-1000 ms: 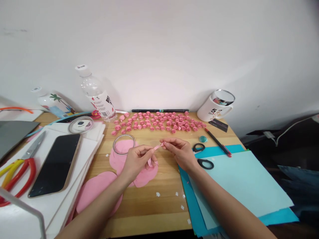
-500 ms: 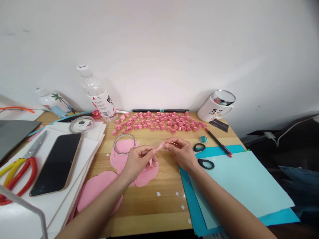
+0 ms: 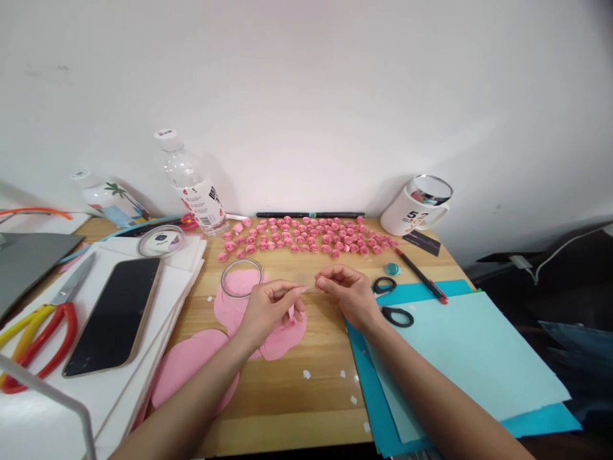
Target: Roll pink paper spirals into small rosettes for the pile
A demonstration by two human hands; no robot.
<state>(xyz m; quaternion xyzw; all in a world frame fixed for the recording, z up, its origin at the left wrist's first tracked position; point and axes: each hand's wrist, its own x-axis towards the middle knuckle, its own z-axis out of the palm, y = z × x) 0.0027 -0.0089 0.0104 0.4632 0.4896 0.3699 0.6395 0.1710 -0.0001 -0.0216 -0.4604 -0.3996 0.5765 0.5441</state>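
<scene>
A narrow pink paper strip (image 3: pixel 291 312) spans my two hands, seen almost edge-on between the fingertips. My left hand (image 3: pixel 268 308) pinches it, and a loose part hangs below those fingers. The fingers of my right hand (image 3: pixel 347 291) are pinched at the strip's other end; what they cover is hidden. Under my left hand lie cut pink paper pieces (image 3: pixel 282 344), with another rounded pink sheet (image 3: pixel 191 363) nearer me. A clear tape ring (image 3: pixel 222 281) rests on the pink paper. Behind my hands, many small pink paper rolls (image 3: pixel 313 234) spread across the table.
At left, a phone (image 3: pixel 115 316) and red-yellow scissors (image 3: pixel 62 313) lie on white sheets. A bottle (image 3: pixel 201 198) and a mug (image 3: pixel 407 211) stand by the wall. Blue paper (image 3: pixel 469 358), black-handled scissors (image 3: pixel 398 317) and a pen (image 3: pixel 424 278) lie right.
The strip between my fingers has turned from showing its pink face to nearly edge-on. Both hands stay in almost the same place; the view shifts slightly.
</scene>
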